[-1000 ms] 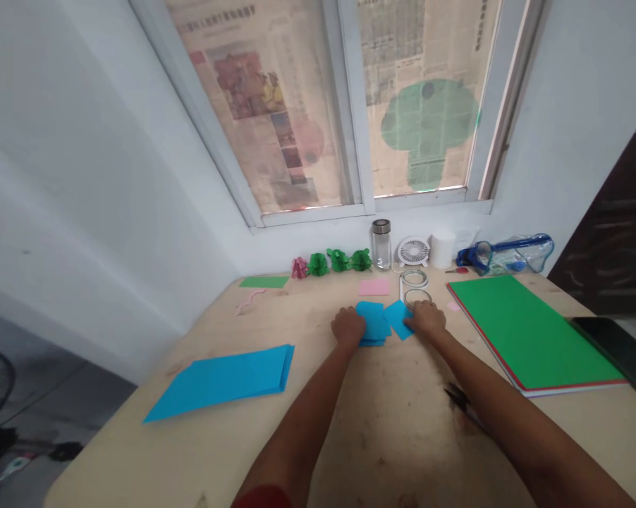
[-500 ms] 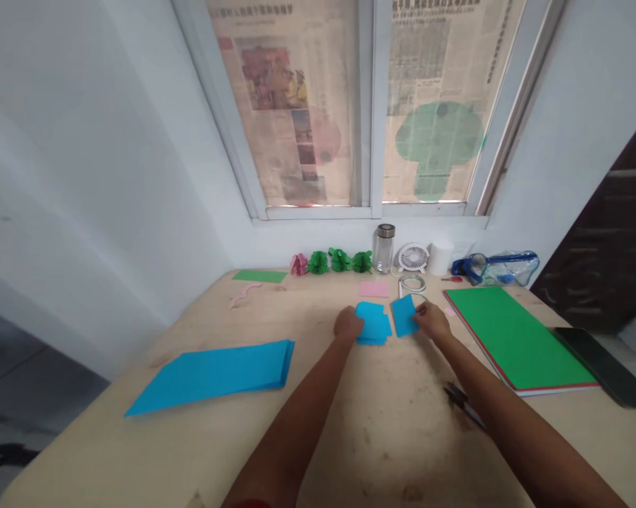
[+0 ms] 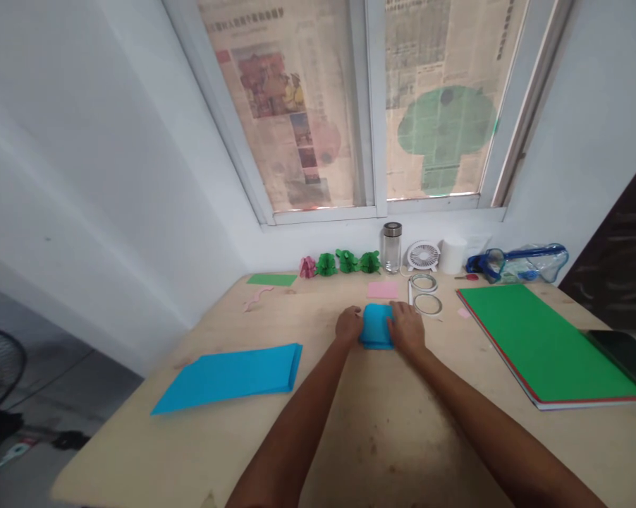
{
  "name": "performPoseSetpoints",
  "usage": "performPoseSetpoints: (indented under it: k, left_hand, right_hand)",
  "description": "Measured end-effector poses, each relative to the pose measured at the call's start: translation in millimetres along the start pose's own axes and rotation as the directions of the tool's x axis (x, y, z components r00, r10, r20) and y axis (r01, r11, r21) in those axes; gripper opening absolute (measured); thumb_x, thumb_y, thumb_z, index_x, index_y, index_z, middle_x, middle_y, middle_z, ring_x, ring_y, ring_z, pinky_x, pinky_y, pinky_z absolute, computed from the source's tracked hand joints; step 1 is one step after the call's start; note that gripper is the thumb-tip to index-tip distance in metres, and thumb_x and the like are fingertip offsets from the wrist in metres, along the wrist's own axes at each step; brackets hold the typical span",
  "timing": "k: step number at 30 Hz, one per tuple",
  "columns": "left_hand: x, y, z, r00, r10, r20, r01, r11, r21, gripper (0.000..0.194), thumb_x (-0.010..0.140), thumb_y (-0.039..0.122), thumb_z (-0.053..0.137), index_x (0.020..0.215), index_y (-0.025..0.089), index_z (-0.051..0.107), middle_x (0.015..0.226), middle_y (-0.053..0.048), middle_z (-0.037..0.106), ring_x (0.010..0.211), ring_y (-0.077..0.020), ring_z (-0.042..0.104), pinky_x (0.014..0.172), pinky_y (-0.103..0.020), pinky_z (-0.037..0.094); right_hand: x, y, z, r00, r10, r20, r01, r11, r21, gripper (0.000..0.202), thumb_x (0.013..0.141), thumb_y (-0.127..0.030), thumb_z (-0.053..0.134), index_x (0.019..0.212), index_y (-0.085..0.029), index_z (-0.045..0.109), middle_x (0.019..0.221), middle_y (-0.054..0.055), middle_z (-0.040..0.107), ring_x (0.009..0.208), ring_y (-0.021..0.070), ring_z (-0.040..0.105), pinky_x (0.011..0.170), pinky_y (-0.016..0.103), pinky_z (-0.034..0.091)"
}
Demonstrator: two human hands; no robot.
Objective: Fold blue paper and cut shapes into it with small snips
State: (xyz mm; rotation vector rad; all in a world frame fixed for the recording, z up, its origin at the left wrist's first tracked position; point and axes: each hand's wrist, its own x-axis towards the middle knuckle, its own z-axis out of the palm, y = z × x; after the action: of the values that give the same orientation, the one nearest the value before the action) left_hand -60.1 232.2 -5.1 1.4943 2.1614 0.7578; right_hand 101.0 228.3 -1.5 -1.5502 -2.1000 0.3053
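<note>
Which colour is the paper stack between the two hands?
Blue: the paper stack, in the head view.

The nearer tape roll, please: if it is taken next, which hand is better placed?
Right, I judge. The right hand is at the right edge of the blue paper stack, close to the tape roll; the left hand is at the opposite edge and would likely reach across.

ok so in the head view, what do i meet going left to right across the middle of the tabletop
Large blue paper, left grip, small blue stack, right grip, green-topped stack, dark flat object.
</note>
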Motion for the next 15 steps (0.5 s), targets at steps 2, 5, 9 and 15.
performPoseSetpoints:
  k: [2, 5, 9, 15]
  left_hand:
    - [4.7, 1.0, -1.0, 0.996, 0.084, 0.038, -0.087, 0.993, 0.074, 0.026, 0.091, 0.029, 0.05, 0.112, 0.016, 0.059, 0.117, -0.008, 0.06, 0.108, -0.0187, 0.056, 0.096, -0.042, 0.042]
    - [8.7, 1.4, -2.0, 0.979, 0.18, 0.098, -0.195, 0.964, 0.181, 0.027, 0.092, 0.022, 0.045, 0.115, 0.019, 0.06, 0.117, -0.008, 0.059, 0.108, -0.0185, 0.055, 0.096, -0.037, 0.04]
    - [6.2, 0.8, -1.0, 0.966, 0.219, 0.14, -0.253, 0.916, 0.311, 0.03, 0.089, 0.021, 0.044, 0.11, 0.026, 0.064, 0.115, -0.01, 0.058, 0.112, -0.024, 0.051, 0.097, -0.037, 0.036]
    - [0.9, 5.7, 6.0, 0.974, 0.193, 0.116, -0.222, 0.906, 0.361, 0.033, 0.091, 0.02, 0.036, 0.114, 0.021, 0.06, 0.121, -0.016, 0.052, 0.12, -0.0294, 0.042, 0.1, -0.044, 0.029]
  right_hand:
    - [-8.3, -4.9, 7.0, 0.991, -0.127, 0.045, 0.129, 0.991, -0.047, 0.031, 0.085, -0.023, 0.05, 0.115, -0.02, 0.057, 0.124, 0.013, 0.056, 0.117, 0.0273, 0.046, 0.094, 0.04, 0.034]
    - [-16.0, -8.7, 19.7, 0.967, -0.233, 0.103, 0.244, 0.963, -0.111, 0.03, 0.087, -0.024, 0.049, 0.115, -0.02, 0.058, 0.121, 0.013, 0.057, 0.118, 0.0273, 0.044, 0.096, 0.041, 0.032]
    - [-18.2, -5.6, 29.8, 0.953, -0.276, 0.122, 0.294, 0.94, -0.175, 0.034, 0.09, -0.025, 0.045, 0.122, -0.019, 0.054, 0.122, 0.015, 0.056, 0.121, 0.0284, 0.041, 0.097, 0.043, 0.031]
    - [-18.0, -2.8, 32.9, 0.952, -0.283, 0.117, 0.299, 0.942, -0.153, 0.037, 0.092, -0.028, 0.041, 0.125, -0.018, 0.052, 0.13, 0.015, 0.052, 0.124, 0.0294, 0.038, 0.1, 0.045, 0.03]
